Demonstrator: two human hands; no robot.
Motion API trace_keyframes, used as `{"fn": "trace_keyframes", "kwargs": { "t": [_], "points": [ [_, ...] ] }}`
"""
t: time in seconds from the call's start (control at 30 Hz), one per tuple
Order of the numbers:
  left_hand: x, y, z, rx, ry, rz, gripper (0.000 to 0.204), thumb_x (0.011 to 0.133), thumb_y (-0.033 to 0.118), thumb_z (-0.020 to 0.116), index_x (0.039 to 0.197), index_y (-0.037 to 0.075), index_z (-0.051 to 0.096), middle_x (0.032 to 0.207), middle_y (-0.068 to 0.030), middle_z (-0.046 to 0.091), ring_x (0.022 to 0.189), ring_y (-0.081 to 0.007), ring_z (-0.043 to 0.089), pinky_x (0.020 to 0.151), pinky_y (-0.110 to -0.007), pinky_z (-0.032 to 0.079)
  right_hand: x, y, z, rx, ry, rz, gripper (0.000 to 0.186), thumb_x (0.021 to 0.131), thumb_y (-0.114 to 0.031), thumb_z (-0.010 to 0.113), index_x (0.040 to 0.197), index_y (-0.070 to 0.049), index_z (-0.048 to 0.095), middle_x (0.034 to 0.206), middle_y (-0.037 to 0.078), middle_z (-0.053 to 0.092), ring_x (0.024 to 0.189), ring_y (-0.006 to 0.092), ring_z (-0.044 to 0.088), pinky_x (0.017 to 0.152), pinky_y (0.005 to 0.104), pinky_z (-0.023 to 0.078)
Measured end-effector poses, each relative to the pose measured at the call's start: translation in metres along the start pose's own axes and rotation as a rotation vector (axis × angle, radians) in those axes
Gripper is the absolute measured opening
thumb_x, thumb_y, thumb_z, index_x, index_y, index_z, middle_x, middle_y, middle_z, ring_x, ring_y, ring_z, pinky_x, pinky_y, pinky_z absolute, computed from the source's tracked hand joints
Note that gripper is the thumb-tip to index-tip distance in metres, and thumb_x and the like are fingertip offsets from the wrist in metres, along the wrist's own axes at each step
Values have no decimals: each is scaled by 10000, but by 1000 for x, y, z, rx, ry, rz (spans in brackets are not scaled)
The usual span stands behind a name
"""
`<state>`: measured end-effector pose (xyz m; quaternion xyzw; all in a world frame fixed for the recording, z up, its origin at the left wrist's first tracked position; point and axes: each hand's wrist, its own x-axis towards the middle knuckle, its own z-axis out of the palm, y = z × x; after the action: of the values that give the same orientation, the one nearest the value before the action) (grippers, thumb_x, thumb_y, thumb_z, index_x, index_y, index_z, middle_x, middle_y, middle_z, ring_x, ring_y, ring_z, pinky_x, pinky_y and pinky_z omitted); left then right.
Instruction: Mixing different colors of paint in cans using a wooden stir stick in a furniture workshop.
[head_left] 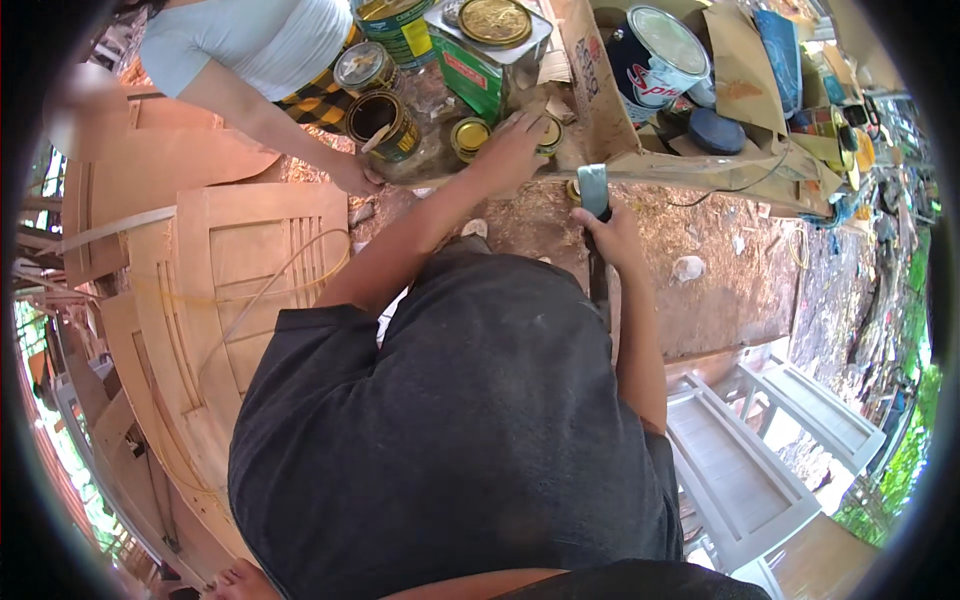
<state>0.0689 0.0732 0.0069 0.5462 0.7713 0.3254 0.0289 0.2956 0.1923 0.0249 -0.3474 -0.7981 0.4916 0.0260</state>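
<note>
My left hand [510, 150] rests on top of a small round tin [549, 134] with a yellow lid at the edge of a cluttered workbench [690, 170]. A second small yellow-lidded tin [469, 135] stands just left of it. Lower down and to the right, my right hand [612, 238] grips the dark handle of a scraper [593, 188]. Its flat metal blade points up at the bench edge, close beside the tin. My dark shirt hides most of what lies below my arms.
Another person in a light grey top [255, 40] stands at the upper left, one hand [355, 178] by an open dark can [383, 122]. A green rectangular tin [478, 62], a white-lidded paint can [655, 52] and cardboard crowd the bench. Wooden door panels [240, 280] lie left, grey frames [740, 470] right.
</note>
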Motion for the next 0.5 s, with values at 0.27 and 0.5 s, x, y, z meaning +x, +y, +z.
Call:
{"fn": "trace_keyframes", "kwargs": {
  "t": [0.27,0.5],
  "points": [
    [22,-6,11,-129,-270,-251,780,743,138,801,1424,27,436,1403,-183,501,1269,-381,497,1064,-439,420,67,3,8,-71,-46,-96,217,922,-149,668,1026,27,597,667,117,629,508,191,627,441,335,483],
    [18,-29,29,-133,-122,-185,704,689,84,815,1328,43,524,1306,-206,560,1226,-383,539,1023,-435,454,90,-6,8,100,-284,-3,441,859,-193,680,1226,36,598,999,228,700,945,340,677,841,421,503]
  ]
}}
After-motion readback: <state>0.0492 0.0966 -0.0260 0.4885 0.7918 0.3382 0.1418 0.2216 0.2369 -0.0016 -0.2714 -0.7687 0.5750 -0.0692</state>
